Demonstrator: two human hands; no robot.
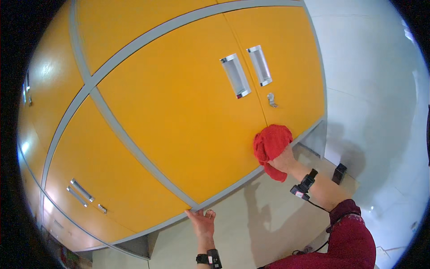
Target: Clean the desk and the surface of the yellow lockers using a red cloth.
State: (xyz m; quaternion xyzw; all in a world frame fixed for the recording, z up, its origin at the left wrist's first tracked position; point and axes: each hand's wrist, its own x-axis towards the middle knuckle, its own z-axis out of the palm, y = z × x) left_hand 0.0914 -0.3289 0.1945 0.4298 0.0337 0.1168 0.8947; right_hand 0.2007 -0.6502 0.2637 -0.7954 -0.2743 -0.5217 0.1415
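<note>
A bunched red cloth [272, 143] lies against the lower part of a yellow cabinet door, close to the gap between two doors. My right hand [284, 160] grips it from below, its fingers mostly hidden by the folds. One end of the cloth hangs past the grey bottom rail [231, 189]. Farther left, my left hand [202, 223] rests with its fingertips at that rail, below the grey upright divider [141, 153]. It holds nothing, and the thumb is spread from the fingers. The wide left door [181, 111] and narrower-looking right door [285, 64] are closed.
Recessed silver handles [236, 76] sit on both doors, with a lock and key [272, 100] under the right one. More yellow doors [90, 168] extend left. A white wall [362, 67] stands at right. A small black block [339, 174] is near the wall's foot.
</note>
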